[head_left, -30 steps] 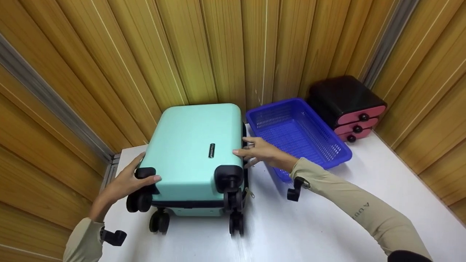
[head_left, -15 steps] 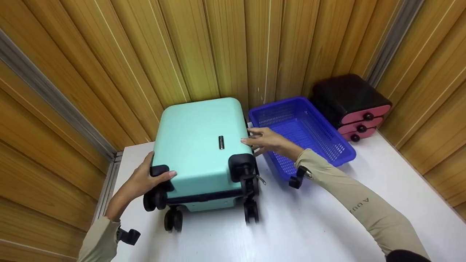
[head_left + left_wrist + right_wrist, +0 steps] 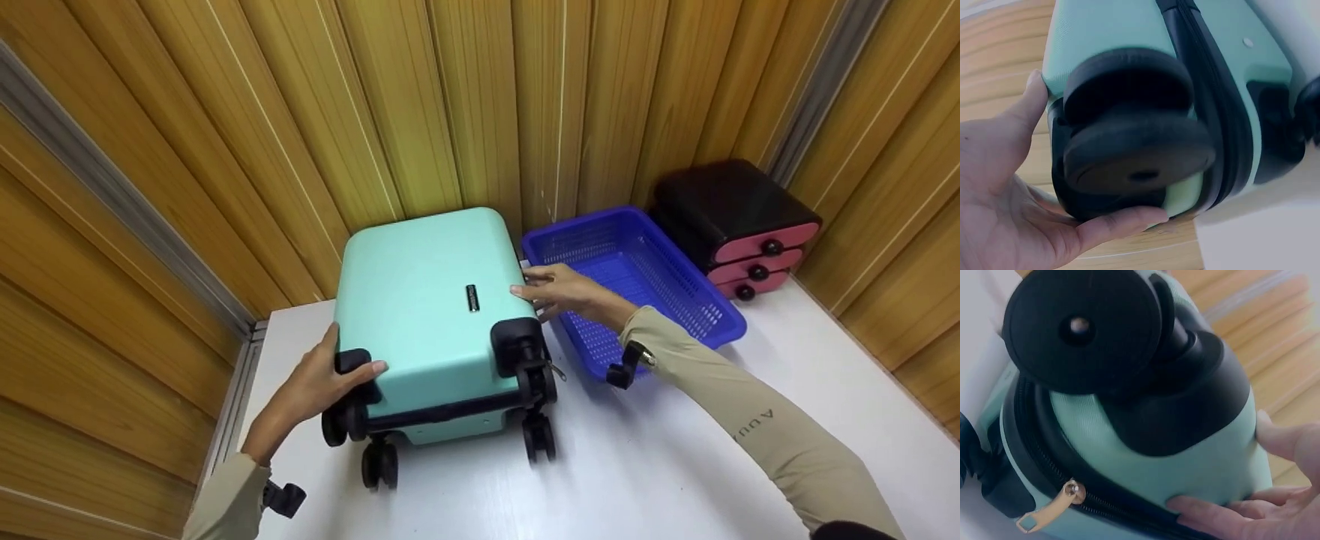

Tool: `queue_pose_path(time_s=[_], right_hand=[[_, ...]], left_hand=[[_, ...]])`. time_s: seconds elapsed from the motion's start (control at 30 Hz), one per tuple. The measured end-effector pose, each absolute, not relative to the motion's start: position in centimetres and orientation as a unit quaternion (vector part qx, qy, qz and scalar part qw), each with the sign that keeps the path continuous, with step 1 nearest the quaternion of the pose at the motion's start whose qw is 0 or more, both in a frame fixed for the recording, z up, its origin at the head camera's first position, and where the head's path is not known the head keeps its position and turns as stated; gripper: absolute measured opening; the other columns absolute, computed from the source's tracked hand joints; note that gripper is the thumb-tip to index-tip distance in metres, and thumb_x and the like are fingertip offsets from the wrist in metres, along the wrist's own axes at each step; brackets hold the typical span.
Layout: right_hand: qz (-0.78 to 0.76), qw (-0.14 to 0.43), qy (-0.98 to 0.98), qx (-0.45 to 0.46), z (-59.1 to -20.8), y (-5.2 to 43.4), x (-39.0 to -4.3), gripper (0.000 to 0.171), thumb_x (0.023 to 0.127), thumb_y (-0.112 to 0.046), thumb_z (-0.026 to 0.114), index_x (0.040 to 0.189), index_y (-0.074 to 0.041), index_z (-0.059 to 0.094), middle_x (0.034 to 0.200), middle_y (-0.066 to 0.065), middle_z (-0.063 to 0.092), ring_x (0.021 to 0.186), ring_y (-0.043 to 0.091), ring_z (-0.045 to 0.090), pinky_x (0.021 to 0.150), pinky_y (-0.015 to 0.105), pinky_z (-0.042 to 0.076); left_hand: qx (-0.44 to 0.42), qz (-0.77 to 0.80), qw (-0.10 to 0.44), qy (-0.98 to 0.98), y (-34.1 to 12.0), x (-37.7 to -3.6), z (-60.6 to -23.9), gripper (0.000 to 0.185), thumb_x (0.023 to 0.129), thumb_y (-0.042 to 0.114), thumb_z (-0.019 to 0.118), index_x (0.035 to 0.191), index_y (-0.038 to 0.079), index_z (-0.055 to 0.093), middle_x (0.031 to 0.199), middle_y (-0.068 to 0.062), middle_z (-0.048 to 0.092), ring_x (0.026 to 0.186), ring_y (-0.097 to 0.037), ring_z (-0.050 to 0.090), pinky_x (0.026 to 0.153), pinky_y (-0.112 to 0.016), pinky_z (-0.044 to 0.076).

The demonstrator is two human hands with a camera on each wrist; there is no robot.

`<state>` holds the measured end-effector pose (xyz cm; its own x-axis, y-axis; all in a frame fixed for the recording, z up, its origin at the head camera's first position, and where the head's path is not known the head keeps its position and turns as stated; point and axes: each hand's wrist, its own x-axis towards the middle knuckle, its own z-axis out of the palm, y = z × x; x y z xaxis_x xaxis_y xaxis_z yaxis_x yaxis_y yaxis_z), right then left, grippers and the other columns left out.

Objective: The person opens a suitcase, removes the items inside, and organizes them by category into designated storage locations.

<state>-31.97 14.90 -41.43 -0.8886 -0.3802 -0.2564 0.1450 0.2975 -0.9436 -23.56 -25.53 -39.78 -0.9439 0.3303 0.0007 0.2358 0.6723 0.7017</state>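
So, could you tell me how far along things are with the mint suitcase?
Done: the suitcase lies flat on the white table, wheels toward the person. In hand: the left hand grips a corner wheel; the right hand presses the side beside the blue basket. Left: the zip looks closed, nothing opened.

White table (image 3: 675, 465); mint suitcase (image 3: 420, 300), blue basket (image 3: 637, 262), drawer box (image 3: 731, 217) on it
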Motion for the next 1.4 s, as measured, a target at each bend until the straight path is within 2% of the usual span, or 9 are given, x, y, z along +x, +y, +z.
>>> queue_pose_path(time_s=[0.17,0.33,0.47,0.57,0.67,0.8,1.0,1.17,1.4], right_hand=[[-0.590,0.214,0.775,-0.075,-42.2,15.4,-31.7,0.085,0.091,-0.045,0.067,0.156,-0.010,0.023,0.154,0.020,0.037,0.129,0.041,0.052,0.096,0.044,0.054],[-0.604,0.199,0.767,-0.080,-42.3,16.2,-31.5,0.066,0.098,-0.031,0.060,0.151,-0.001,0.034,0.146,0.026,0.046,0.123,0.041,0.058,0.095,0.044,0.055],[-0.563,0.199,0.796,-0.103,-43.0,16.6,-30.4,0.045,0.099,-0.006,0.052,0.139,0.012,0.043,0.131,0.036,0.054,0.106,0.044,0.066,0.087,0.047,0.058],[-0.514,0.229,0.817,-0.127,-43.8,16.5,-29.0,0.043,0.093,0.008,0.048,0.134,0.018,0.044,0.118,0.041,0.059,0.097,0.046,0.068,0.082,0.046,0.059],[-0.491,0.269,0.817,-0.134,-44.4,16.2,-27.5,0.041,0.089,0.012,0.049,0.129,0.021,0.045,0.107,0.038,0.064,0.086,0.042,0.071,0.078,0.043,0.060],[-0.499,0.280,0.810,-0.129,-44.7,16.3,-26.0,0.029,0.088,0.011,0.052,0.116,0.020,0.051,0.097,0.036,0.067,0.075,0.030,0.072,0.073,0.043,0.061],[-0.455,0.205,0.851,-0.162,-45.0,16.9,-24.5,0.011,0.086,0.009,0.055,0.093,0.012,0.063,0.084,0.028,0.070,0.066,0.031,0.071,0.061,0.043,0.061],[-0.386,0.109,0.895,-0.194,-45.4,16.8,-23.0,0.012,0.084,0.007,0.059,0.090,0.005,0.069,0.071,0.012,0.070,0.057,0.022,0.067,0.049,0.031,0.057],[-0.339,0.047,0.899,-0.272,-46.2,17.1,-21.9,0.015,0.083,0.007,0.055,0.084,-0.001,0.068,0.063,0.005,0.063,0.051,0.002,0.051,0.042,0.020,0.047]], left_hand=[[0.155,0.364,0.067,0.916,-25.1,-23.7,-39.8,0.106,0.087,0.053,0.068,0.157,0.005,0.003,0.157,-0.021,0.029,0.137,-0.033,0.040,0.113,-0.055,0.035],[0.178,0.279,0.045,0.942,-24.5,-23.2,-39.1,0.109,0.080,0.058,0.073,0.158,0.011,0.014,0.162,-0.023,0.011,0.149,-0.043,0.017,0.114,-0.065,0.026],[0.233,0.187,-0.021,0.954,-23.3,-23.1,-39.0,0.101,0.071,0.057,0.080,0.153,0.019,0.034,0.161,-0.014,0.023,0.148,-0.047,0.016,0.108,-0.071,0.030],[0.246,0.153,-0.058,0.955,-22.8,-23.1,-39.0,0.096,0.070,0.057,0.082,0.150,0.022,0.041,0.158,-0.011,0.034,0.146,-0.047,0.022,0.103,-0.071,0.035],[0.240,0.142,-0.067,0.958,-22.8,-23.1,-38.8,0.096,0.068,0.056,0.083,0.148,0.023,0.044,0.156,-0.010,0.037,0.146,-0.047,0.025,0.100,-0.070,0.039],[0.243,0.137,-0.070,0.958,-22.7,-22.9,-38.6,0.096,0.068,0.057,0.082,0.149,0.023,0.044,0.156,-0.011,0.037,0.145,-0.047,0.026,0.099,-0.069,0.040],[0.247,0.124,-0.068,0.959,-22.4,-22.9,-38.2,0.096,0.070,0.060,0.080,0.150,0.024,0.040,0.158,-0.010,0.035,0.146,-0.046,0.024,0.102,-0.068,0.038],[0.255,0.127,-0.058,0.957,-22.3,-23.1,-37.7,0.095,0.071,0.061,0.079,0.150,0.026,0.040,0.158,-0.007,0.035,0.147,-0.044,0.025,0.102,-0.069,0.038],[0.247,0.133,-0.049,0.959,-22.5,-22.6,-37.6,0.092,0.070,0.064,0.077,0.148,0.029,0.043,0.158,-0.003,0.037,0.147,-0.041,0.028,0.092,-0.075,0.041]])
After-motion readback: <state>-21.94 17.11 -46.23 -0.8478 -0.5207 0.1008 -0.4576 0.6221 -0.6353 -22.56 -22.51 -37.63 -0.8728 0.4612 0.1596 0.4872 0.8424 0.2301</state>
